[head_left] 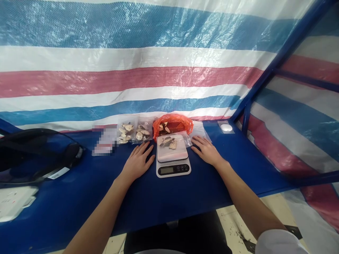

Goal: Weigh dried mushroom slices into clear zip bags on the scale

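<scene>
My left hand [137, 163] lies flat on the blue table, fingers stretched forward, just left of a white kitchen scale [173, 170]. On the other side of the scale my right hand [206, 150] rests with its fingers apart, beside the edge of a clear plastic bag [202, 129]. Neither hand holds anything. A clear bag with a few pale, dark-edged dried slices [172, 144] lies on the scale's platform. Behind it sits a red plastic bag [173, 123], open at the top, with more slices [164, 128] inside. The scale's display shows no digits I can read.
Two filled clear bags, one outer [126, 132] and one inner [143, 133], lie behind my left hand. A black headset-like object [71, 158] and a white power strip [16, 201] are at left. A small white oval item [226, 127] lies back right; a striped tarp [132, 77] hangs behind.
</scene>
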A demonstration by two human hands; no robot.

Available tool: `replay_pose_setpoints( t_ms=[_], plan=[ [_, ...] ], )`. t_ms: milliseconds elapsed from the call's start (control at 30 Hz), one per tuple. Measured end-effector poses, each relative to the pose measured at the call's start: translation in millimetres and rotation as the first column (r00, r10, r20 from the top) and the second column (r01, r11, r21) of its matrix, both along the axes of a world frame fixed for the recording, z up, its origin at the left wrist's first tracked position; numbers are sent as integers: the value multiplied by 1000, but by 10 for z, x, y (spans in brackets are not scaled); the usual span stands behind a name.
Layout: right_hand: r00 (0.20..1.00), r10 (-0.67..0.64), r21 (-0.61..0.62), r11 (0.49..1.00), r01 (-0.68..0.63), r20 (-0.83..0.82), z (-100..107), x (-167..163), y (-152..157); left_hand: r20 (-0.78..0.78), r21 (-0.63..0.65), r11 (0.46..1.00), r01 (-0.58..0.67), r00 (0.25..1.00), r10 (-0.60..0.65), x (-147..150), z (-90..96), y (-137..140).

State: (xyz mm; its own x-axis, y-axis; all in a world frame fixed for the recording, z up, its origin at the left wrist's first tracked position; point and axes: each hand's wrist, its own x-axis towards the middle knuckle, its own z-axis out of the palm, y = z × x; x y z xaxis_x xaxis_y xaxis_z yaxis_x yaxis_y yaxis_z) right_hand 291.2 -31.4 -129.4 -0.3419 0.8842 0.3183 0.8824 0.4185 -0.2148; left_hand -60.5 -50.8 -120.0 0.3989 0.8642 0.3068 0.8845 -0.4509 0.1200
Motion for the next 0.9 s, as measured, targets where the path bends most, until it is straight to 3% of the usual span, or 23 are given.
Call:
replay_pose_setpoints(
  t_ms=[900],
  plan=[
    [1000,-4,1,1000,4,-6,0,21,-12,23,-15,1000,-13,1000,14,5,-12,-3]
  ],
)
